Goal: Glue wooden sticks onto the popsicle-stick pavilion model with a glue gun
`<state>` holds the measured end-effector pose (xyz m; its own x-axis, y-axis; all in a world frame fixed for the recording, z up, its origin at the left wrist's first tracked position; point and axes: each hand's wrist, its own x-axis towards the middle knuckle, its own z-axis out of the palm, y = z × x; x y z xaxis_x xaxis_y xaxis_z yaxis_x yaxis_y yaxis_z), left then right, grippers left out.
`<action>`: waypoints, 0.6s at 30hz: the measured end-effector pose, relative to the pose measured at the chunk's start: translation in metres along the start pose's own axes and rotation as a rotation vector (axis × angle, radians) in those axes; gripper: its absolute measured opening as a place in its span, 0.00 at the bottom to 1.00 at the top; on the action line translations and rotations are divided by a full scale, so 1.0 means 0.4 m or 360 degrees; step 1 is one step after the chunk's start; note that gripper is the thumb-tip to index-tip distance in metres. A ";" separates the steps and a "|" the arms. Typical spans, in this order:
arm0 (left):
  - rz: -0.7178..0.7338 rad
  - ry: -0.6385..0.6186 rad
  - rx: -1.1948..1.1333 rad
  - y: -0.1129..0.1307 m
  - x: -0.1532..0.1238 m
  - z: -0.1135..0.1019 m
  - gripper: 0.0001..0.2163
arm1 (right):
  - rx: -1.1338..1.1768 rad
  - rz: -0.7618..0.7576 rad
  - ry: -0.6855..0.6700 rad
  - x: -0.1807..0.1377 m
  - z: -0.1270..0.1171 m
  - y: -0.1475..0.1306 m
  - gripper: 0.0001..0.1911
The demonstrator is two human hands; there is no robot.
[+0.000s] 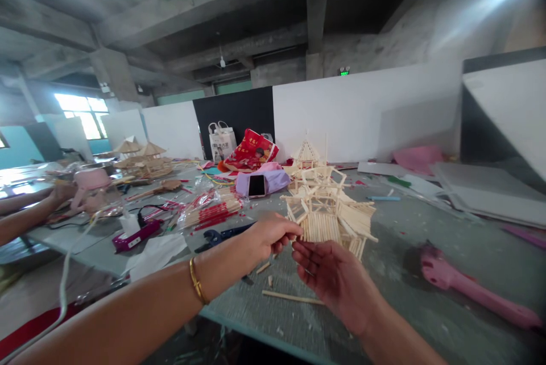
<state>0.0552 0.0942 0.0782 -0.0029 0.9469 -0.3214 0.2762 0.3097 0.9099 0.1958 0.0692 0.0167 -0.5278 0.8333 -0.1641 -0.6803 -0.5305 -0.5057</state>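
Observation:
In the head view a model pavilion of thin wooden sticks (319,225) stands in front of me, its tiers rising to a pointed roof frame. My left hand (273,234), with a gold bangle at the wrist, reaches to the near edge of its slatted roof, thumb and finger pinched together. Just below that edge, my right hand (336,280) is turned palm up with fingers curled and tips close to the left fingertips. Whatever is pinched there is too small to make out. A loose wooden stick (292,297) and short offcuts lie on the table below.
A pink glue gun (478,291) lies on the right of the table (426,223). Dark blue pliers (219,235) sit beside my left forearm. Red-and-wood stick bundles (217,211), a phone (257,185) and a purple power strip (134,235) are farther left, near another person's arm (32,211).

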 end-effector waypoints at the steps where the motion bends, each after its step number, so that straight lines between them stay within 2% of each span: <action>1: 0.0007 0.0001 -0.0002 0.000 -0.001 0.000 0.10 | 0.0001 0.0004 -0.0006 0.000 0.000 -0.001 0.12; 18: 0.0039 -0.0047 -0.0009 -0.013 0.009 -0.006 0.08 | -0.0009 0.0016 -0.0055 -0.002 -0.001 -0.006 0.11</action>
<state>0.0517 0.0961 0.0730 0.0321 0.9513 -0.3067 0.2705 0.2871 0.9189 0.1980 0.0700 0.0176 -0.5520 0.8220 -0.1401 -0.6721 -0.5380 -0.5088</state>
